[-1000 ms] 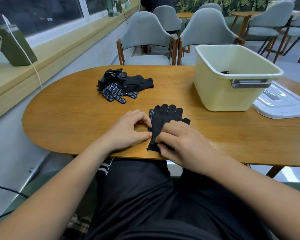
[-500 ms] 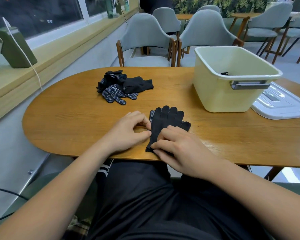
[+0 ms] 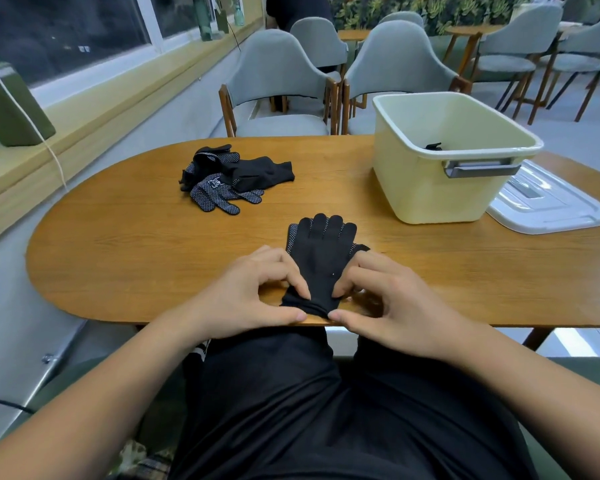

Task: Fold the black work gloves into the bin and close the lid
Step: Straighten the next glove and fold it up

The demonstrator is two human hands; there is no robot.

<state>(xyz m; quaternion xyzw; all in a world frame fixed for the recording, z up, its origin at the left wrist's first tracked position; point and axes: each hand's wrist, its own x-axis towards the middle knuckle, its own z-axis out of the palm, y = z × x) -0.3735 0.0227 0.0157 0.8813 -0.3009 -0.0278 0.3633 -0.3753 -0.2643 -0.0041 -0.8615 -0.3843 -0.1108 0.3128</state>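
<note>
From the head view, an oval wooden table (image 3: 136,258) with a warm orange grain fills the middle of a café-like room. A flat black work glove (image 3: 317,251) lies at its near edge, fingers pointing away. The left hand (image 3: 253,292) and right hand (image 3: 388,299) each pinch its cuff end between thumb and curled fingers. A loose pile of dotted black gloves (image 3: 229,181) sits farther back on the left. The pale yellow bin (image 3: 430,188) stands open at right, a scrap of black fabric (image 3: 433,146) showing inside, with the white lid (image 3: 548,209) flat on the table beside it. Grey upholstered chairs (image 3: 278,74) stand behind the table, and a dark window ledge (image 3: 84,109) runs along the left.
</note>
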